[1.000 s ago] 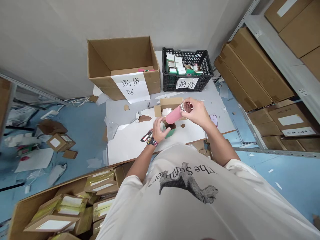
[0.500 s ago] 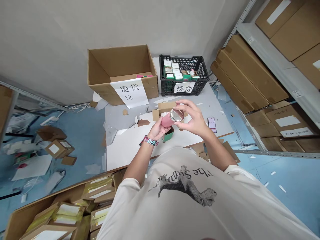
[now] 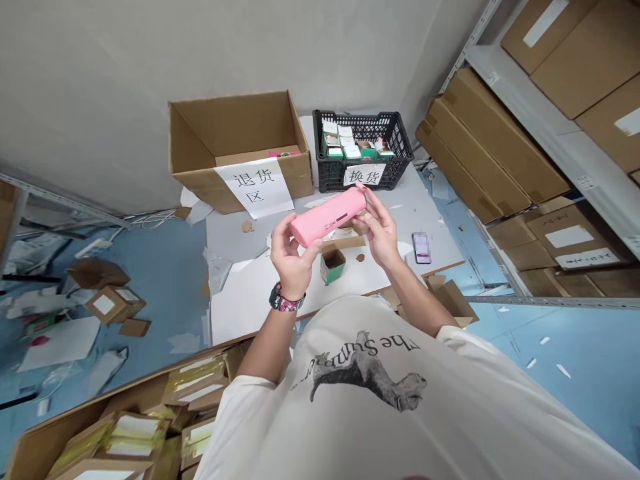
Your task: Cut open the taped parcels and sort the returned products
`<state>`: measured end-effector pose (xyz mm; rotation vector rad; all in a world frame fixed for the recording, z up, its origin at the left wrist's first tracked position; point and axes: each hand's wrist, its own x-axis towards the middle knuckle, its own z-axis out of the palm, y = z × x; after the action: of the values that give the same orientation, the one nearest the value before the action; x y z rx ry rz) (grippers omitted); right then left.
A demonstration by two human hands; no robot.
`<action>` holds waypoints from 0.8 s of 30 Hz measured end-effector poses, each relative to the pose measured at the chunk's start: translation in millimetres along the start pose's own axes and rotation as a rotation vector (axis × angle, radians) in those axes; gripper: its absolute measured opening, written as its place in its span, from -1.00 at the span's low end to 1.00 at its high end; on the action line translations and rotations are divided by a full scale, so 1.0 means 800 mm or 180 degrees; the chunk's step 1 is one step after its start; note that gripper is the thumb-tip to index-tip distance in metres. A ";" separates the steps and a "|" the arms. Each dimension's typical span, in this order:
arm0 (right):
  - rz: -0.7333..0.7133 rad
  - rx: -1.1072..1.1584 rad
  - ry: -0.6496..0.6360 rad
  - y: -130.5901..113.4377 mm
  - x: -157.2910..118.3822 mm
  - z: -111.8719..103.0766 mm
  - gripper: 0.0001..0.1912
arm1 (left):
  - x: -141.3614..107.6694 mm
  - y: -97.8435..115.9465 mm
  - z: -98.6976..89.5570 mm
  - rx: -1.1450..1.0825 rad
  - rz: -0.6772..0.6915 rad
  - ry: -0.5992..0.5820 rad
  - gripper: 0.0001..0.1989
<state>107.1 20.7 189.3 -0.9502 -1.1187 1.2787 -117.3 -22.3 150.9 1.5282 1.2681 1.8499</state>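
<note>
I hold a pink thermos bottle (image 3: 327, 217) lengthwise above the table, dark lettering on its near side. My left hand (image 3: 294, 260) is closed around its left end, thumb underneath and fingers behind. At the raised right end, my right hand (image 3: 379, 233) grips the bottle with its fingertips, beside a small pink loop. Below the bottle stands an open green carton (image 3: 333, 263), with brown cardboard showing inside.
Behind are a big cardboard box (image 3: 200, 187) with a paper sign and a black plastic crate (image 3: 325, 177) holding several small cartons. A phone (image 3: 421, 247) lies on the table's right. Shelving (image 3: 545, 100) stands right; a parcel-filled box (image 3: 75, 417) is lower left.
The bottle has turned from its shiny metal end facing me to lying sideways, lettering visible. My left hand has shifted left and my right hand now grips the other end.
</note>
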 end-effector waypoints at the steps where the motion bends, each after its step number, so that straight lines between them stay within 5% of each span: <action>1: 0.0096 0.0127 0.0055 0.003 -0.001 0.005 -0.13 | -0.002 0.008 0.001 0.0181 0.0147 -0.0005 -0.20; 8: 0.0638 0.0851 0.0274 0.030 -0.003 0.026 -0.14 | -0.017 0.049 0.001 0.1296 0.0745 -0.0121 -0.11; 13: 0.0600 0.0758 0.0260 0.022 -0.005 0.034 -0.27 | -0.040 0.039 -0.010 0.1242 0.1075 -0.0373 -0.43; 17: -0.0002 -0.0033 0.0021 0.000 -0.001 0.027 -0.22 | -0.065 0.016 -0.013 0.0693 0.0503 -0.0193 -0.53; 21: -0.0574 -0.0918 -0.0356 -0.016 -0.010 0.022 -0.08 | -0.084 0.007 -0.005 0.0365 -0.0033 0.0209 -0.37; 24: -0.0773 -0.1229 -0.0247 -0.021 -0.020 0.022 0.03 | -0.093 0.012 0.002 0.0079 -0.0288 0.0375 -0.16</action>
<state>94.6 2.6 207.6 -1.0137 -1.5279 0.9253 -91.0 -84.8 118.7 1.3679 1.3945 1.8965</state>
